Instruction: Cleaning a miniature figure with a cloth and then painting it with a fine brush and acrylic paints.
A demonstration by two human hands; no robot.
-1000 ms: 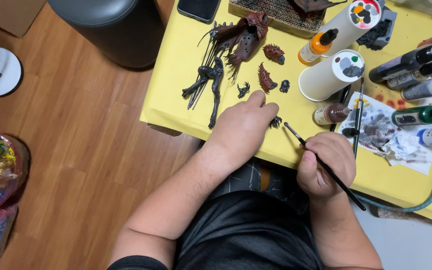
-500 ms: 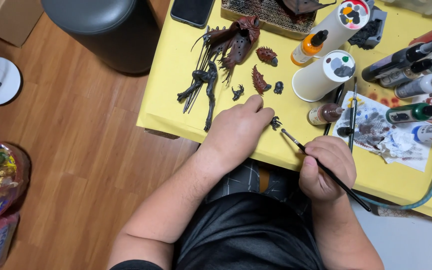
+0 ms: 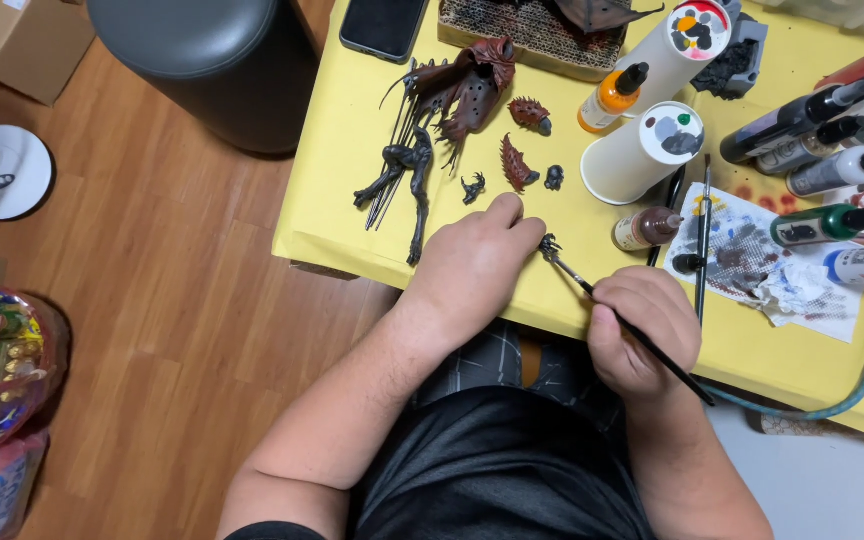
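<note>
My left hand (image 3: 472, 265) is pinching a small dark miniature piece (image 3: 550, 245) at its three o'clock; my right hand (image 3: 642, 335) is gripping the brush (image 3: 632, 325), which is slanting toward ten o'clock, tip touching the piece.

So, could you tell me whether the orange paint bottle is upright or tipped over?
Tipped over: the orange paint bottle lies on its side on the yellow table.

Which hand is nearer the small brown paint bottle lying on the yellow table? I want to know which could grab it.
Right. The right hand lies just below the small brown paint bottle; the left hand is farther off to its left, holding a small dark piece.
</note>
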